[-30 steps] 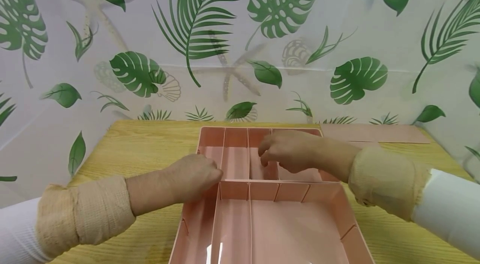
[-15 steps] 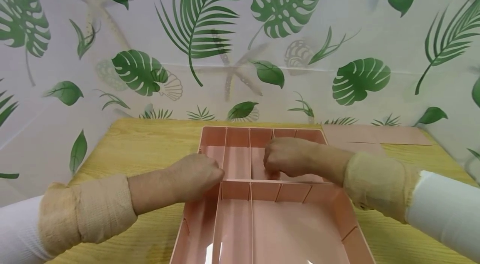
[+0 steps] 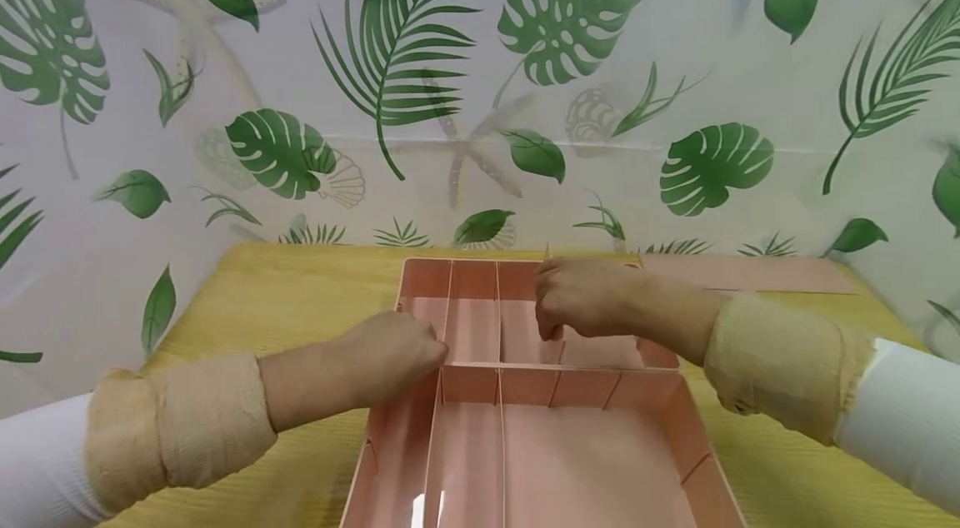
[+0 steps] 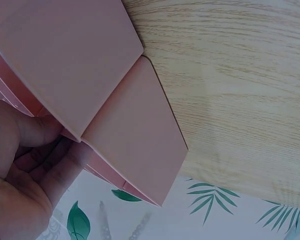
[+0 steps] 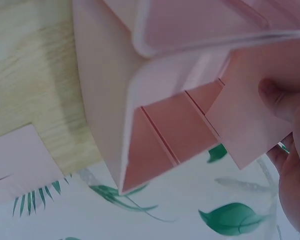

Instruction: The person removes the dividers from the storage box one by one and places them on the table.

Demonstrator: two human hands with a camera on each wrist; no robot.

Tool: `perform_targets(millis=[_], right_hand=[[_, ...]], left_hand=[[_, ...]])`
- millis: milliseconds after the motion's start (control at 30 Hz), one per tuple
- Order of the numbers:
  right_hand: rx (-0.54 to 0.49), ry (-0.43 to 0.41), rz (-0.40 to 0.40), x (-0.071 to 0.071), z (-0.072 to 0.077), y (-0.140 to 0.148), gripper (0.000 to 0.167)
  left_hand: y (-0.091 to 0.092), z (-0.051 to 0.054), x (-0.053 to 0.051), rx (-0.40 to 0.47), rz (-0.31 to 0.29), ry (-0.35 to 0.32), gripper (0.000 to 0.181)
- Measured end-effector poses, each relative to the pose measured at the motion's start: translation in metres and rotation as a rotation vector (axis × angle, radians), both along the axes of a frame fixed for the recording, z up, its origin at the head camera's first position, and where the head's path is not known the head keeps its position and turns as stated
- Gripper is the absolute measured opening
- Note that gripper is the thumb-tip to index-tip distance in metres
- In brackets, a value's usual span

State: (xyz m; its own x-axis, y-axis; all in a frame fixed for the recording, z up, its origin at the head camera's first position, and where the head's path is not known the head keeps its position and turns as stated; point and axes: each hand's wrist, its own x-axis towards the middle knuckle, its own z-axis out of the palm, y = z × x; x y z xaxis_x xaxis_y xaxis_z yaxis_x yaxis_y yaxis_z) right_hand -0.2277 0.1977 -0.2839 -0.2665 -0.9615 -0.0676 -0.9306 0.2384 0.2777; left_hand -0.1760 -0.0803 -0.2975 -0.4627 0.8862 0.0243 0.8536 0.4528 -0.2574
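Observation:
A pink compartment organizer (image 3: 592,461) spans the middle of the head view, made of a smaller back section and a larger front one. At its left side, the left hand (image 3: 390,357) grips the wall where the two sections meet; the left wrist view shows that hand's fingers (image 4: 62,167) beneath the seam. Over the back section is the right hand (image 3: 592,299). In the right wrist view, its thumb and fingers pinch a thin pink divider panel (image 5: 245,120), tilted against the slotted inner wall. Only the panel's tip (image 3: 547,250) rises above the hand in the head view.
Flat pink sheets (image 3: 750,271) lie on the wood-patterned table (image 3: 300,282) at the back right. A leaf-printed cloth (image 3: 465,95) hangs behind and beside the table. Fixed thin partitions (image 3: 500,328) divide the organizer.
The right hand went down into the back section, then rose slightly, and the panel's tip now shows above the back rim. The left hand has stayed in place.

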Motion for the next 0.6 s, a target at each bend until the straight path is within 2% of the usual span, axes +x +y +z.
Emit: perform_targets(millis=[200, 300, 400, 500, 600], right_hand=[[-0.039, 0.005, -0.047, 0.004, 0.030, 0.008, 0.039], [-0.107, 0.029, -0.043, 0.009, 0.045, 0.018, 0.034], [-0.185, 0.062, -0.075, 0.012, 0.056, 0.041, 0.028], [-0.225, 0.087, -0.193, 0.013, 0.062, 0.075, 0.028], [-0.191, 0.079, -0.417, 0.011, 0.063, 0.113, 0.029]], left_hand=[[-0.001, -0.001, 0.001, 0.007, 0.016, 0.000, 0.022], [-0.003, -0.002, 0.002, 0.011, 0.020, -0.001, 0.022], [-0.002, -0.003, 0.002, 0.010, 0.011, 0.001, 0.021], [0.000, -0.004, 0.001, 0.004, 0.005, 0.001, 0.020], [0.001, -0.004, 0.001, 0.004, 0.013, -0.002, 0.019]])
